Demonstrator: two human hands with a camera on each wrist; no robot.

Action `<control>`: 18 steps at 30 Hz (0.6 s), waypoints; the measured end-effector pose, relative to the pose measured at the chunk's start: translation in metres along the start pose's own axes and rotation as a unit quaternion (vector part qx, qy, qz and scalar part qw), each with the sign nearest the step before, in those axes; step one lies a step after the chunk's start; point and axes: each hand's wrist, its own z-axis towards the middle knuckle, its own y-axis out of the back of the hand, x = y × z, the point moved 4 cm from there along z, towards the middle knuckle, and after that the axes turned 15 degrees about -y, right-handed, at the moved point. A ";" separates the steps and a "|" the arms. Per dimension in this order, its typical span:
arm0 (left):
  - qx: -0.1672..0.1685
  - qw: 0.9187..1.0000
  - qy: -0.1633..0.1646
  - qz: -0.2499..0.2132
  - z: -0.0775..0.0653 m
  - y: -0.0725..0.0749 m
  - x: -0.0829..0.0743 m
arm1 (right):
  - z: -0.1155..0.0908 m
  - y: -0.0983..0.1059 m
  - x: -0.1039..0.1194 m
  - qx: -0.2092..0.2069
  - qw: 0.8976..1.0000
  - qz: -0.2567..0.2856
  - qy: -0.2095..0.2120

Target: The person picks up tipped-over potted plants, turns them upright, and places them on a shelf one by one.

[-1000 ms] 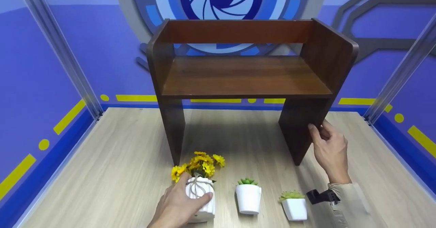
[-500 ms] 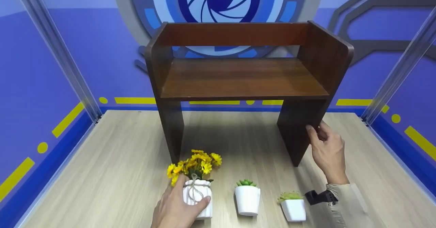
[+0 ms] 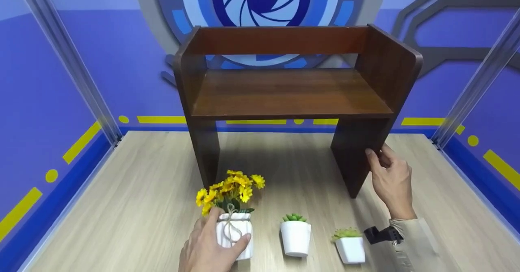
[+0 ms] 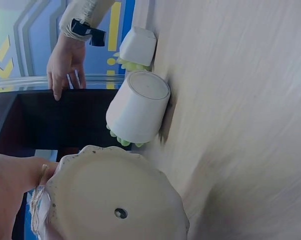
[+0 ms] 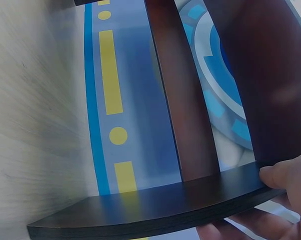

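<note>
Succulents [image 3: 295,238] [image 3: 351,250]: two
Vase [image 3: 237,225]: one, long axis, blooms [image 3: 245,194] pointing away
Your left hand [image 3: 211,245]: curled round vase
Right hand [image 3: 392,184]: pinching one shelf [image 3: 288,95]

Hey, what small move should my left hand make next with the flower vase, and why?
Probably tip the vase more upright. The left hand has a grip on it, but in the left wrist view its base faces the camera, so it seems too tilted to stand. The right hand holds the side of the shelf, so the left would likely do this alone.
</note>
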 end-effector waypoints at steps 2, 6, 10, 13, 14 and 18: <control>-0.004 1.000 -0.001 0.003 -0.001 0.002 0.000 | 0.000 0.000 0.000 -0.003 1.000 -0.001 0.000; -0.017 1.000 -0.006 0.007 -0.005 0.006 -0.001 | -0.001 -0.001 0.000 -0.002 1.000 -0.003 0.000; -0.040 0.999 -0.019 0.009 -0.009 0.008 -0.005 | -0.001 0.000 0.000 -0.006 1.000 -0.005 0.002; -0.053 0.998 -0.030 0.014 -0.012 0.009 -0.008 | 0.000 0.000 0.001 -0.006 1.000 -0.005 0.008; -0.057 0.998 -0.034 0.016 -0.013 0.009 -0.009 | 0.000 0.000 0.001 -0.005 1.000 -0.005 0.009; -0.070 0.996 -0.043 0.016 -0.017 0.012 -0.014 | -0.001 -0.001 0.000 -0.002 1.000 -0.005 0.009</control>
